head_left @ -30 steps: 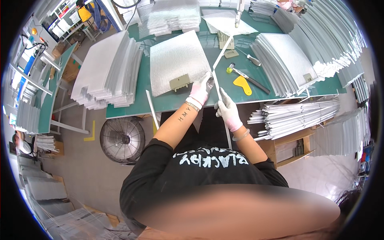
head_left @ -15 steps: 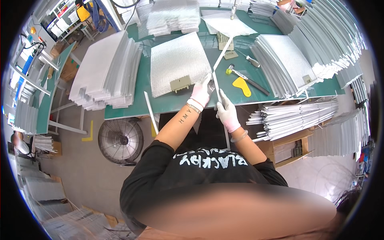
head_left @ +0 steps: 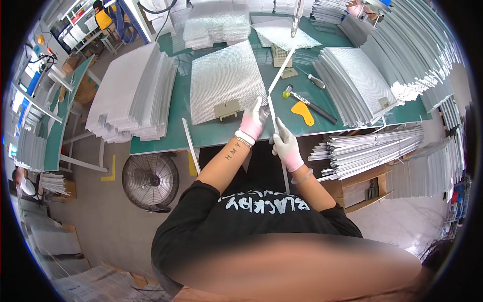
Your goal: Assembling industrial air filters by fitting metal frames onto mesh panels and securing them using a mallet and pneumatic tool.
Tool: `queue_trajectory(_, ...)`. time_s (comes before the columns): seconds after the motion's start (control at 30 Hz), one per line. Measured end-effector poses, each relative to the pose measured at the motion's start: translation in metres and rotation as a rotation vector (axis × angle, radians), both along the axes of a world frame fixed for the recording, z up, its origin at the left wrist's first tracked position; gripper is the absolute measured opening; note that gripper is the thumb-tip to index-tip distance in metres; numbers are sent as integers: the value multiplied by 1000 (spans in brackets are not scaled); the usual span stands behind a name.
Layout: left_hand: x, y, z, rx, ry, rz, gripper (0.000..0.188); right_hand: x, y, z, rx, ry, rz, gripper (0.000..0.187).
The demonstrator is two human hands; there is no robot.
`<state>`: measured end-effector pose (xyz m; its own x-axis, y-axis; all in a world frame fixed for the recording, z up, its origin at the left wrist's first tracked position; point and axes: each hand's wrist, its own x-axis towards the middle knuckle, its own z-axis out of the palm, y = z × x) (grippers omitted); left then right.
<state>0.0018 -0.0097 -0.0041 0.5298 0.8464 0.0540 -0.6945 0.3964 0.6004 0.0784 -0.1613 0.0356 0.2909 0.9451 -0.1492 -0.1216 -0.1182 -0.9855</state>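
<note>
A silvery mesh panel point(head_left: 226, 70) lies before me on the green table, with a beige plastic piece point(head_left: 227, 109) at its near edge. My left hand point(head_left: 253, 120), in a white and pink glove, is closed round the panel's near right corner, thumb on top and fingers mostly hidden. A narrow white strip point(head_left: 282, 69), angled at a joint, runs along the panel's right side, its upper arm slanting away from the panel. Gloved too, my right hand point(head_left: 288, 146) grips the strip's lower end just off the table's front edge.
Right of the strip lie a hammer point(head_left: 312, 104), a yellow flat tool point(head_left: 303, 114) and a screwdriver point(head_left: 316, 80). Panel stacks stand left point(head_left: 126, 90) and right point(head_left: 354, 83). A hanging driver tool point(head_left: 295, 27) points down. A fan point(head_left: 151, 181) stands on the floor, left.
My left thumb has shifted slightly toward me along the panel corner. The right hand has dipped a little with the strip's end. The hanging tool shows lower in view.
</note>
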Motion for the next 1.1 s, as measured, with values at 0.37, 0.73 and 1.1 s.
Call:
queue_trajectory(0.37,-1,5,3,-197,-149,1,29,5,2,-1,9,41,75,59)
queue_trajectory(0.73,-2,1,2,-174,-97,12,22,1,2,-3,-6,260,84,60)
queue_trajectory(1.1,-6,-6,7,-199,-107,28,28,12,22,-2,50,87,141,59)
